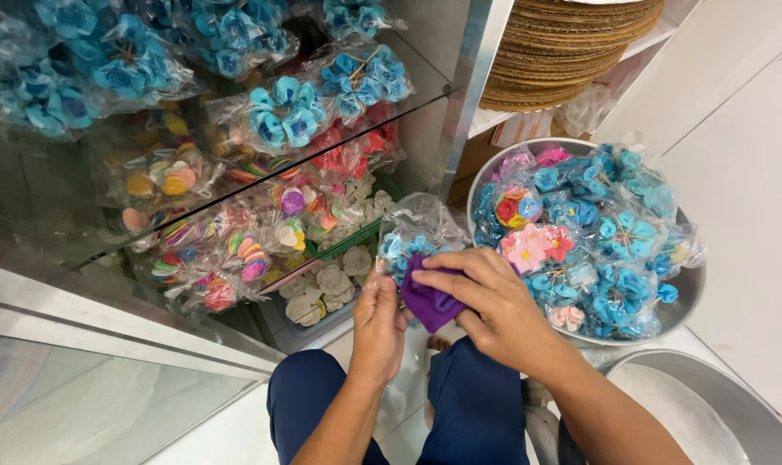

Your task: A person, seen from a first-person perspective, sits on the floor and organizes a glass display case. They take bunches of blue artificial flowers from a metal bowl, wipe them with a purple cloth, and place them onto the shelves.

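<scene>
Both our hands meet at the centre of the view, above our knees: our right hand [487, 297] lies closed over a purple cloth [431, 303], pinching it with thumb and fingers, and our left hand [379, 320] grips the near edge of a bag [418, 234], a clear one holding blue flowers. Cloth and bag touch, the cloth pressed against the bag's near side.

Going from largest down, we see the glass cabinet [236, 172] filling the left and far part of the scene, its shelf [262, 185] running at a slant. On and under that shelf lie many packets: blue flower bags [107, 60] far left, a red packet [349, 155] toward the middle, rainbow pieces [236, 250] lower down, and white roses [330, 280] in a tray nearest our left hand.

Right of our hands stands a metal bowl [688, 297] heaped with more packets, mostly blue, with a pink flower [528, 247] near its left side. Just beyond it, a stack of corrugated boards [563, 52] sits on a white shelf. A second, empty-looking basin [709, 413] shows at the near right corner.

Our legs, in dark blue trousers [477, 405], sit below the hands over a white tiled floor [227, 430].
</scene>
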